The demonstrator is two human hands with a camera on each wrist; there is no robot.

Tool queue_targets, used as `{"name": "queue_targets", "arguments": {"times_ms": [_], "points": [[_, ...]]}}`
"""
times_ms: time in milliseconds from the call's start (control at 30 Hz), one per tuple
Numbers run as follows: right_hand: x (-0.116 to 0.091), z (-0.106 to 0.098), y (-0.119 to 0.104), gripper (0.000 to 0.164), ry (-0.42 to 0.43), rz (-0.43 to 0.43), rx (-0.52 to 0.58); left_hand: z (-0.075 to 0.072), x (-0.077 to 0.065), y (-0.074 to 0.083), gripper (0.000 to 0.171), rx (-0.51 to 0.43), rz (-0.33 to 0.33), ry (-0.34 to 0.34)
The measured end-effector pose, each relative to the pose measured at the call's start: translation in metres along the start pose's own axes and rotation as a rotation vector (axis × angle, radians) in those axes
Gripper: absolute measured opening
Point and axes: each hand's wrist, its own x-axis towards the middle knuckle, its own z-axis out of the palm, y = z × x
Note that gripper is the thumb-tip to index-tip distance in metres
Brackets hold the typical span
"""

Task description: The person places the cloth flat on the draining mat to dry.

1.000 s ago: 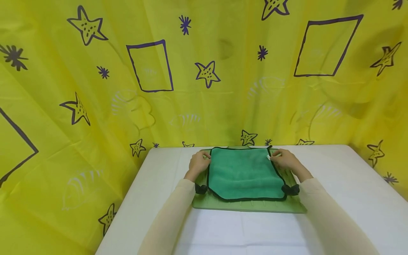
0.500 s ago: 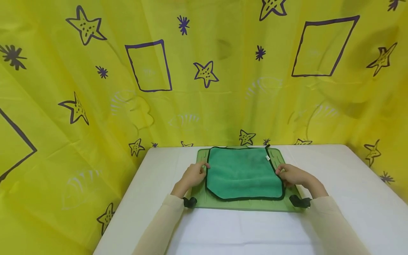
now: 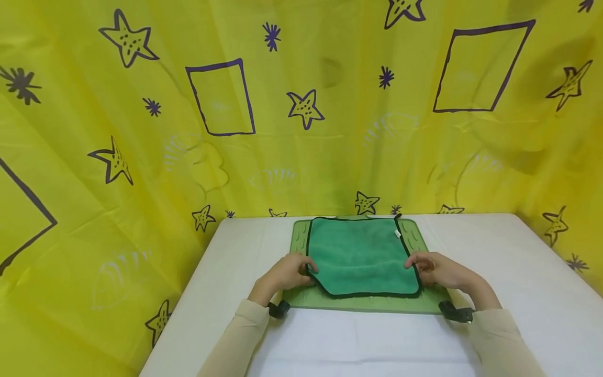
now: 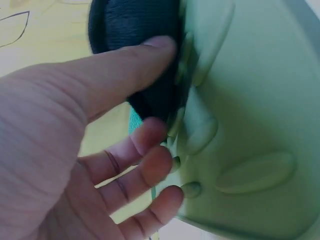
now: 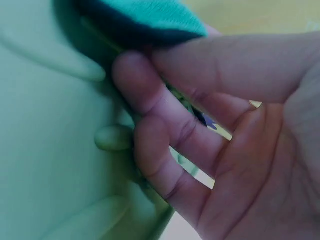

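A green microfibre cloth (image 3: 363, 254) with black edging and a small white tag lies on a lighter green ridged mat (image 3: 363, 303). At its left edge, near the front corner, my left hand (image 3: 289, 272) pinches the border between thumb and index finger. The left wrist view shows that thumb against the dark edging (image 4: 135, 25), with the other fingertips close to the mat's ridges. My right hand (image 3: 445, 269) pinches the right edge near the front. In the right wrist view, the cloth's corner (image 5: 145, 15) sits over the thumb, and the lower fingertips rest by the mat.
The mat lies on a white-covered table (image 3: 358, 345), towards its far edge. Behind stands a yellow curtain (image 3: 282, 173) printed with stars and frames. A black strap piece (image 3: 456, 311) hangs at the right wrist, another (image 3: 279, 309) at the left.
Both hands have slid from the upper sides of the cloth down its edges towards the front corners. The cloth and mat have stayed in place.
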Motion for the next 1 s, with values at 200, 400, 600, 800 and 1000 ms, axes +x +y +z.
{"name": "queue_targets", "arguments": {"times_ms": [200,400,600,800,1000], "points": [[0.007,0.002,-0.006,0.039,0.049,-0.034,-0.066,-0.005,-0.004,0.0,0.013,0.031,0.008,0.105],[0.011,0.001,-0.011,0.027,0.158,-0.114,-0.118,-0.008,-0.003,0.004,0.018,0.026,0.019,0.2],[0.013,0.004,-0.017,0.018,0.297,-0.146,-0.202,-0.008,0.0,0.008,0.019,-0.04,0.033,0.234],[0.01,0.006,-0.016,0.019,0.389,-0.154,-0.219,-0.009,0.002,0.004,0.012,-0.155,0.04,0.243],[0.006,0.003,-0.013,0.019,0.347,-0.087,-0.113,-0.009,0.001,0.001,0.014,-0.19,0.009,0.208]]}}
